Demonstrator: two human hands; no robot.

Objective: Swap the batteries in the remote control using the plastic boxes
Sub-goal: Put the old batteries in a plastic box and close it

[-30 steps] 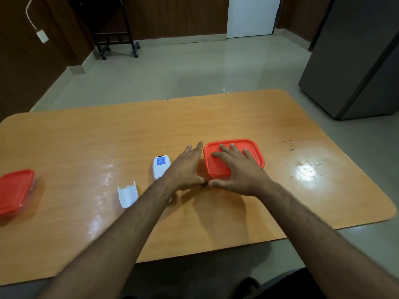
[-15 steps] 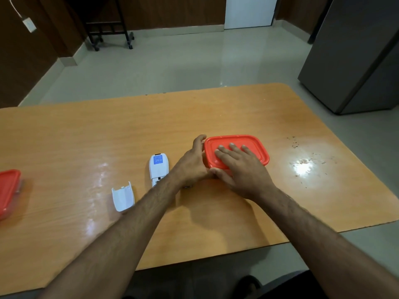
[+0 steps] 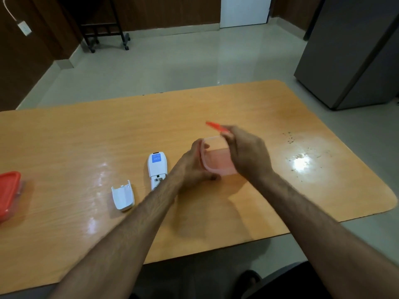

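A translucent plastic box (image 3: 217, 161) sits on the wooden table (image 3: 86, 143) in the middle. My left hand (image 3: 194, 167) grips its left side. My right hand (image 3: 246, 154) holds the orange lid (image 3: 216, 126), lifted and tilted above the box's far edge; the lid is mostly hidden by my fingers. The white remote control (image 3: 157, 169) lies face down to the left, its battery bay open. Its white battery cover (image 3: 123, 196) lies apart, further left. I cannot make out what is inside the box.
A second box with an orange lid (image 3: 8, 194) sits at the table's left edge. Crumbs and a glare patch (image 3: 300, 160) mark the right side. A grey cabinet (image 3: 354, 50) stands on the floor at right, a wheeled stand (image 3: 103, 29) at the back.
My right hand has pulled the orange lid off the box and raised it. My left hand has wrapped round the box's left side.
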